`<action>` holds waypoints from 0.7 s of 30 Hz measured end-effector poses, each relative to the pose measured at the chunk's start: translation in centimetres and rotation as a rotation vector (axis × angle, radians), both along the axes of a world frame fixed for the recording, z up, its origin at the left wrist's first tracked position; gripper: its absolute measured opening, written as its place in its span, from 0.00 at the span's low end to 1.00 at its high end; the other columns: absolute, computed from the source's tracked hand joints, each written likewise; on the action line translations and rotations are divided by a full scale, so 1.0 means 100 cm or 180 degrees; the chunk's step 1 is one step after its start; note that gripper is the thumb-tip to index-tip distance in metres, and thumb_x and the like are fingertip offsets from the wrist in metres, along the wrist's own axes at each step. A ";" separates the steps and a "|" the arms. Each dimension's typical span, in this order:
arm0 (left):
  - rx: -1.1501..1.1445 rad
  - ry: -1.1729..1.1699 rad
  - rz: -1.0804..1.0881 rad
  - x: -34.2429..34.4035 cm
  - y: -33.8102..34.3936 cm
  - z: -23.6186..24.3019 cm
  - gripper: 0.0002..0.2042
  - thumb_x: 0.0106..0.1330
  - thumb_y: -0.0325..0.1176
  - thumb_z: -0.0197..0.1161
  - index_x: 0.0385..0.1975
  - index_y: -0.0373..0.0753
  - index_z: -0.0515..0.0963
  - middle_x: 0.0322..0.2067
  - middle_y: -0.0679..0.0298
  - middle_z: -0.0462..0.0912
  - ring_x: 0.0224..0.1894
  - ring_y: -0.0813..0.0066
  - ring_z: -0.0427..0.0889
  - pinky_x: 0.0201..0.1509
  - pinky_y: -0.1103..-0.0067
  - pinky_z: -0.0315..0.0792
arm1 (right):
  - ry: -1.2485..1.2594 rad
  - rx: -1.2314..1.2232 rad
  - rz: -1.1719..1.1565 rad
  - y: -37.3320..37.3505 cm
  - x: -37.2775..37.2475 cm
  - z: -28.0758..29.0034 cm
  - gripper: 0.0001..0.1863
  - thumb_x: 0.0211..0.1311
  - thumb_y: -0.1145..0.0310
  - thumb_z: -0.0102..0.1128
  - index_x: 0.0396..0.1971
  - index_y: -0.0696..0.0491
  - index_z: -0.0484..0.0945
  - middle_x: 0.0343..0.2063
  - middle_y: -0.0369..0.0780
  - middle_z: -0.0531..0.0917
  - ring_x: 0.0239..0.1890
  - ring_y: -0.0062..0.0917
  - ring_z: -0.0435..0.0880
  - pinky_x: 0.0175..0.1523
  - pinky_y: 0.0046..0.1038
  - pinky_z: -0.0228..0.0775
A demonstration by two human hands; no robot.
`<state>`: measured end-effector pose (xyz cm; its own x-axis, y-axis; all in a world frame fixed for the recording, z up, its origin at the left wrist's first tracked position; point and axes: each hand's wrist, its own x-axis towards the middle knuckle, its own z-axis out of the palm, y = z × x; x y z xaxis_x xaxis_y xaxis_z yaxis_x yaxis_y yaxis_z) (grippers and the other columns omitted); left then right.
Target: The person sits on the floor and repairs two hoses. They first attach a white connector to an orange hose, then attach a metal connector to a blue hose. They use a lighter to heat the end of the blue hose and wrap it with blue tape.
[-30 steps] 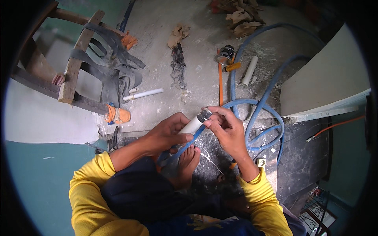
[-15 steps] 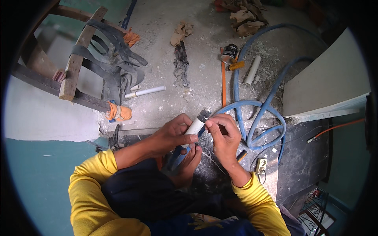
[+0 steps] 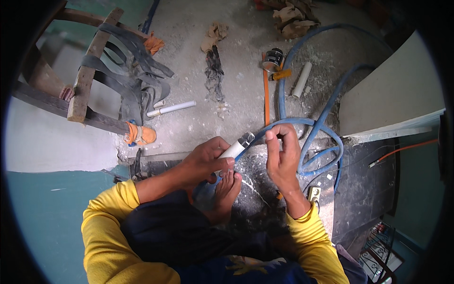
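Note:
A short white pipe (image 3: 233, 150) slants up to the right in my left hand (image 3: 206, 158), thumb along its near side and fingers behind it. The pipe's upper end (image 3: 246, 139) is dark grey and shiny, apparently wrapped or coated. Its lower end is hidden by my hand. To the right and apart from the pipe, my right hand (image 3: 283, 151) is raised with thumb and forefinger pinched together; whatever they may hold is too small to make out. My bare foot (image 3: 229, 189) shows below the pipe.
A blue hose (image 3: 314, 137) loops on the right, near a socket block (image 3: 314, 194). Farther off are a can (image 3: 273, 60), an orange strip (image 3: 266, 94) and a loose white pipe (image 3: 302, 79). At left, a wooden frame (image 3: 85, 80) carries dark straps; another white tube (image 3: 170, 109) lies close by.
My right hand has drawn away from the pipe's dark end, moving right and a little up. My left hand still grips the pipe in nearly the same place.

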<state>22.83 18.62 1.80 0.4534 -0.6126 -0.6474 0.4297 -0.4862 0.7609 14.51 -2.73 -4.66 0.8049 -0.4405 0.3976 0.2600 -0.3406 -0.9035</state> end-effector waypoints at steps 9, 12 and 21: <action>-0.0160 0.0531 0.0548 0.002 0.003 0.005 0.22 0.82 0.43 0.56 0.69 0.40 0.71 0.39 0.68 0.81 0.32 0.85 0.76 0.28 0.87 0.65 | 0.0521 0.2745 0.1049 0.005 -0.001 -0.010 0.18 0.74 0.76 0.60 0.60 0.61 0.76 0.43 0.38 0.83 0.39 0.17 0.82 0.44 0.18 0.73; -0.0240 0.0494 0.0466 0.003 0.007 -0.001 0.23 0.82 0.44 0.56 0.69 0.38 0.72 0.39 0.70 0.82 0.33 0.86 0.76 0.28 0.87 0.66 | 0.0440 0.2373 0.1268 0.008 -0.004 -0.005 0.23 0.72 0.77 0.62 0.65 0.62 0.73 0.49 0.41 0.81 0.45 0.20 0.84 0.49 0.21 0.76; 0.0401 -0.0437 -0.0737 0.013 -0.007 0.019 0.22 0.72 0.40 0.68 0.60 0.35 0.79 0.42 0.66 0.85 0.39 0.81 0.82 0.39 0.81 0.75 | 0.0313 -0.0189 0.1953 -0.045 0.001 0.011 0.13 0.65 0.74 0.72 0.49 0.57 0.88 0.44 0.43 0.89 0.45 0.30 0.88 0.50 0.28 0.79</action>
<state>24.08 17.87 3.68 0.3997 -0.6286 -0.6672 0.1937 -0.6535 0.7318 14.62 -7.26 -3.55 0.9384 0.1343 0.3183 0.3407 -0.2060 -0.9173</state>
